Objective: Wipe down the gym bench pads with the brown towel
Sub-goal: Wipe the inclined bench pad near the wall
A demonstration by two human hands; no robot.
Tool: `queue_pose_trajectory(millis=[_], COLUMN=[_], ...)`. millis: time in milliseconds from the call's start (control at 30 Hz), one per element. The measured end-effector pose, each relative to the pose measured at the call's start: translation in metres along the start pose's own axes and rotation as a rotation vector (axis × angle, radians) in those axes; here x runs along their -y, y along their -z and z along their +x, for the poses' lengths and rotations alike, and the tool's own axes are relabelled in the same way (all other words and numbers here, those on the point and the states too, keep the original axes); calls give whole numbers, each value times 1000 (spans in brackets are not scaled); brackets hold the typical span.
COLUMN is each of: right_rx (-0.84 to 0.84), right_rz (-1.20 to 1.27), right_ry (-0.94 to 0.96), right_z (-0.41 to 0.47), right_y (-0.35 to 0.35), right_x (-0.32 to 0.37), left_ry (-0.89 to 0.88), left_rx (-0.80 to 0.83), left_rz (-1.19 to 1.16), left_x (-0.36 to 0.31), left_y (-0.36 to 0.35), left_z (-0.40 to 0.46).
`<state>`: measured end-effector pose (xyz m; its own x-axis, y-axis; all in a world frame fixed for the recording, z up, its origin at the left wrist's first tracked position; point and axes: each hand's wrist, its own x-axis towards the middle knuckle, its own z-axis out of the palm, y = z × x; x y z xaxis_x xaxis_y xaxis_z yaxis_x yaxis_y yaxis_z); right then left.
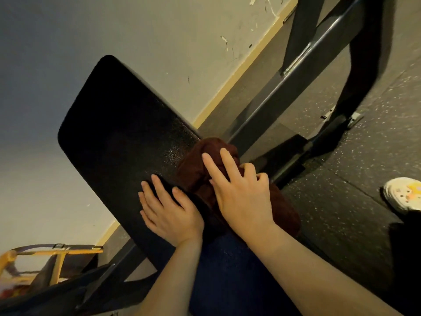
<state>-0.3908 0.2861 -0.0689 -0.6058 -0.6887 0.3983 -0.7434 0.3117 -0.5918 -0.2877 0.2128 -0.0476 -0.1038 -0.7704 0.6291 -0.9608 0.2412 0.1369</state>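
A black textured bench pad (120,133) slants across the middle of the view. The brown towel (196,165) is bunched at the pad's lower right edge and trails down under my right forearm. My right hand (239,192) presses on the towel with two fingers stretched out and the others curled into the cloth. My left hand (166,208) lies flat on the pad just left of the towel, fingers straight, thumb beside the pad's raised edge. Part of the towel is hidden beneath my right hand.
The bench's dark metal frame (307,65) runs up to the right over speckled rubber flooring (364,156). A pale wall (159,30) stands behind. A yellow-framed rack (45,254) sits at the lower left. My shoe (403,192) is at the right edge.
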Motion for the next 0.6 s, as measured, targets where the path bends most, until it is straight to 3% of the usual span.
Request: queue_pose_trajectory(millis=[367, 600], right_rx=[42, 7], right_rz=[26, 66], right_ry=[-63, -128], right_z=[-95, -34], right_y=[8, 7], right_x=[-50, -12], left_ry=[-7, -4], left_rx=[16, -1], left_rz=[-23, -44], left_x=[2, 3], left_y=[2, 1], left_z=[-3, -1])
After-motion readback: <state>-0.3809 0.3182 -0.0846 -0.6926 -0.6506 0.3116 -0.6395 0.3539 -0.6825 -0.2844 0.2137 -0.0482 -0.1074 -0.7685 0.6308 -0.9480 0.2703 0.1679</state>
